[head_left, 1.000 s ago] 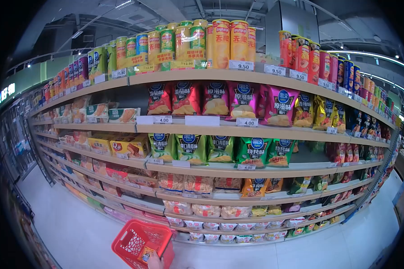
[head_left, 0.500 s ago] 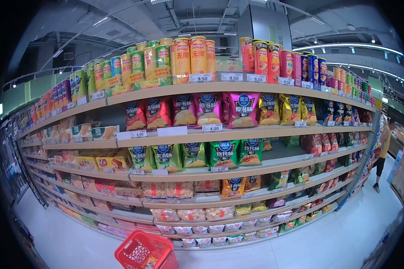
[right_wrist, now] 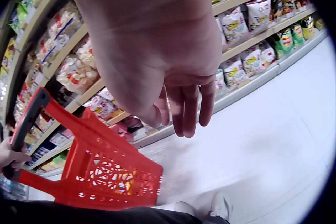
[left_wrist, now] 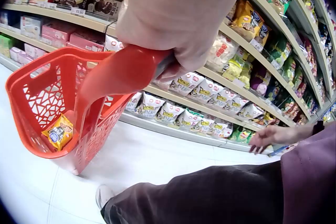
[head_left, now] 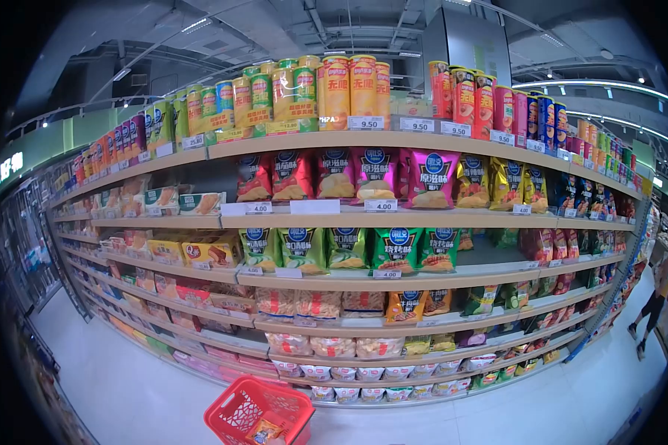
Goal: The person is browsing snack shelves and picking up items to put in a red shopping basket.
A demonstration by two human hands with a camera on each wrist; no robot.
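My left hand (left_wrist: 176, 22) grips the handle (left_wrist: 118, 74) of a red plastic shopping basket (left_wrist: 94, 145); in the right wrist view its fingers wrap the dark grip bar (right_wrist: 29, 121). Inside the basket lies a small orange-yellow snack packet (left_wrist: 59, 132), seen in the head view too. My right hand (right_wrist: 173, 66) hangs in front of the lower shelves, fingers loosely bent and holding nothing. White snack bags (right_wrist: 233, 24) on the shelf show behind it. In the left wrist view the same hand appears at the right, apart from the basket.
A long, several-tiered shelf (head_left: 453, 211) fills the head view. It bears chip canisters (head_left: 349, 85) on top, pink chip bags (head_left: 430, 178) and green chip bags (head_left: 397, 248) below, and boxed cakes (head_left: 211, 252) at the left. Another person (head_left: 652, 304) walks in the aisle at right.
The head view swung right, then partly back left. The basket sits lower and farther right in view, and another person has appeared in the right aisle.
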